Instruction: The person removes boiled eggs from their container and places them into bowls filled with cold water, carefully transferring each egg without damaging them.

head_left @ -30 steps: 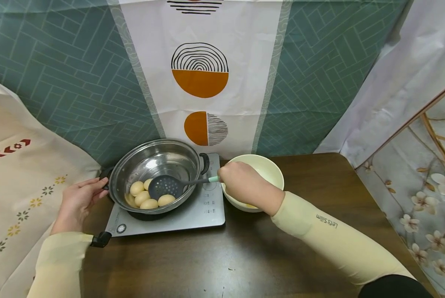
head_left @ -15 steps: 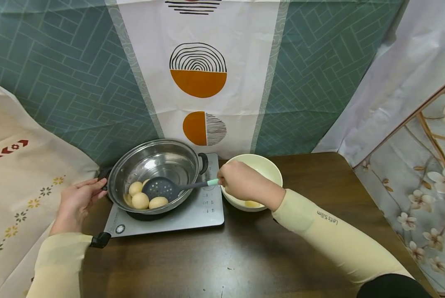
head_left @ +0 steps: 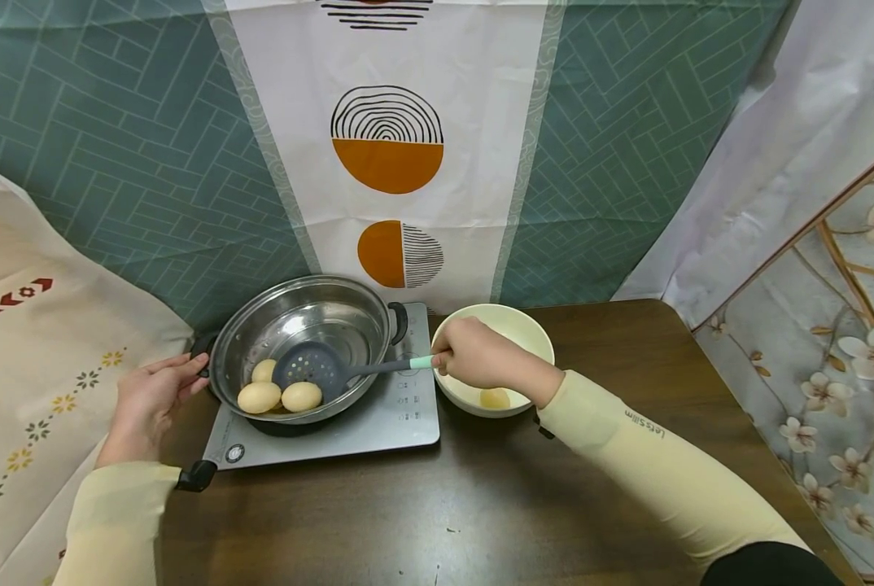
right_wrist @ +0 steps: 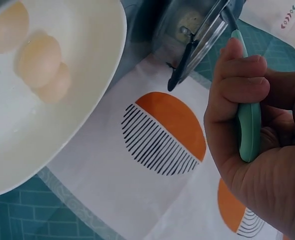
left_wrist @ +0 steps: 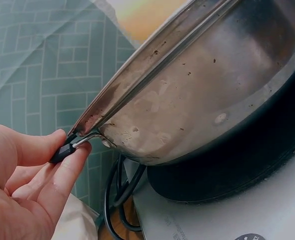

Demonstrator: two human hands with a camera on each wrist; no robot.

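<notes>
A steel pot (head_left: 367, 325) stands on the induction cooker, with brown eggs (head_left: 301, 396) lying at its near left side. My left hand (head_left: 151, 399) pinches the pot's black side handle (left_wrist: 62, 153) between thumb and fingers. In my right hand (head_left: 477, 354) is a dark skimmer (head_left: 312, 366), gripped by its mint-green handle (right_wrist: 249, 131). The perforated bowl of the skimmer is inside the pot, beside the eggs; whether an egg lies under it is hidden. Under my right forearm sits a cream bowl (head_left: 532, 335) with several eggs (right_wrist: 40, 61) in it.
The grey induction cooker (head_left: 400, 431) rests on a dark wooden table (head_left: 437, 521). A black cable (left_wrist: 112, 192) loops by the cooker's left side. Patterned cloths (head_left: 591, 163) hang close behind the pot and bowl.
The skimmer has moved slightly left within the pot. The eggs there have shifted left, and fewer of them show. My left hand has stayed at the handle.
</notes>
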